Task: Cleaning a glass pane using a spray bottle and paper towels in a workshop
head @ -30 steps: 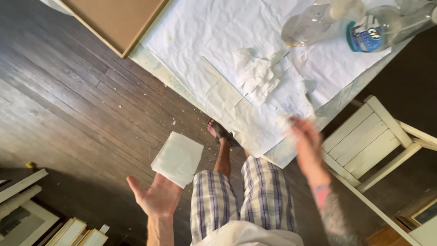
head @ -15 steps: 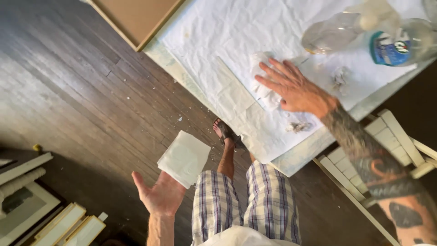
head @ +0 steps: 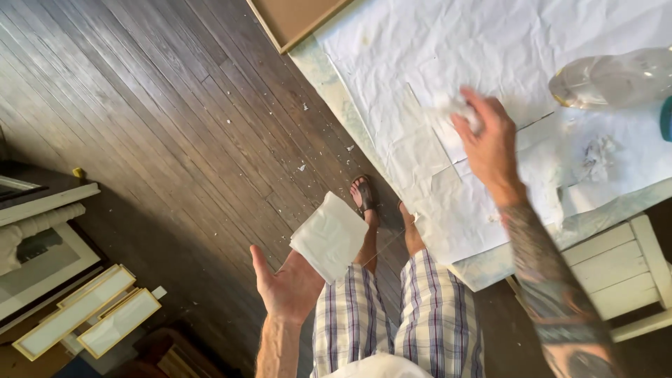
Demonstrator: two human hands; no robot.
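My left hand (head: 290, 283) is palm up above the floor with a folded white paper towel (head: 329, 236) resting on its fingertips. My right hand (head: 488, 143) reaches over the table and closes on a crumpled white paper wad (head: 451, 106) lying on the white paper sheets (head: 448, 56) that cover the table. The right forearm is tattooed. My legs in plaid shorts and sandalled feet show below.
A clear plastic bottle (head: 616, 75) lies on the table at the right. A brown board (head: 297, 17) lies at the table's far end. A white wooden chair (head: 616, 273) stands at the lower right. Framed pictures (head: 84, 315) lean at the lower left on the dark wooden floor (head: 154, 112), which is speckled with white bits.
My right hand has travelled up over the table and closed on the crumpled paper wad. The left hand has held still with the folded towel.
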